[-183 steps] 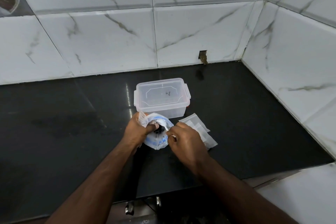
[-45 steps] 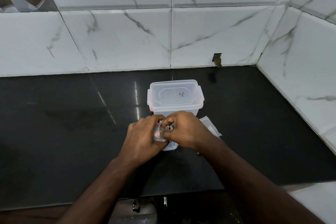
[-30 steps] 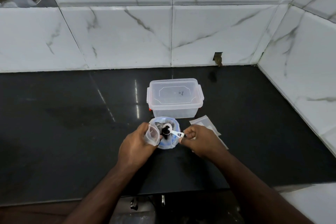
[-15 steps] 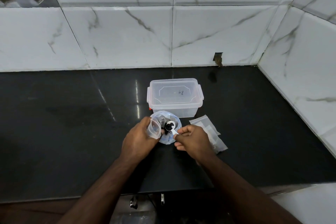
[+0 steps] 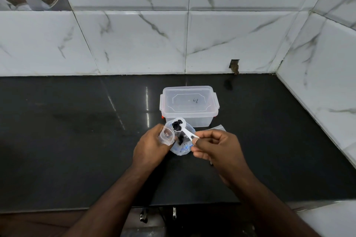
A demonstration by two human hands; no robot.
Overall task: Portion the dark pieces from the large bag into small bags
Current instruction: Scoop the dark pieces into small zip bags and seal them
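So the dark pieces [image 5: 176,125] are sitting heaped in the bowl of my little white scoop [image 5: 182,127], which is lifted up over the mouth of the large bag [image 5: 182,145]. A few more dark bits are visible down inside that bag, just under the scoop. The big bag is clear plastic with some blue print low on it, standing open on the black counter [image 5: 77,131] right between my hands.

My right hand [image 5: 213,147] is pinching the scoop's handle between thumb and fingertips, other fingers curled in under it. The handle runs diagonally from my fingers up and left to the loaded bowl.

My left hand [image 5: 151,145] is wrapped around a small bag [image 5: 167,135], clear, with its mouth held open and facing up, just left of the scoop. The scoop bowl is close to that opening but not over it, and I can't make out anything inside the small one.

Right behind the big bag there's a clear plastic tub [image 5: 189,106] with its lid snapped on, something scribbled on top. Poking out past my right hand is the corner of a stack of spare bags [image 5: 218,127] lying flat on the counter. White marble-look tiles [image 5: 134,40] run along the back and the right side.
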